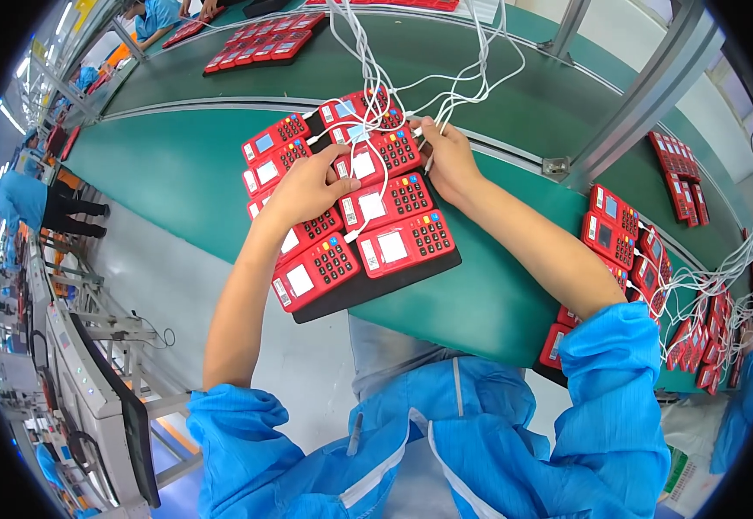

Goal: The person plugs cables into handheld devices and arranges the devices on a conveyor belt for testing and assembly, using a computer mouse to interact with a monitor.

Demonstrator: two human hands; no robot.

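Note:
Red card payment terminals with keypads and small screens lie in two columns on a black tray [333,304]. Over the middle of the tray, my left hand [307,189] is curled, its thumb and forefinger gripping the left end of a payment terminal [401,150]. My right hand [453,163] is at the right edge of the same terminal, pinching a white charging cable [420,131] by its plug end. More white cables hang over the tray's far end, and some are plugged into terminals. The nearest terminal [408,244] shows a pale screen. My left fingers partly cover the terminals beneath them.
The tray stands on a green bench [177,164] beside a conveyor belt [221,89] carrying another terminal batch [264,41]. A metal post [636,95] rises at the right. More cabled terminals [610,227] lie near my right forearm. A person in blue [26,203] is at the left.

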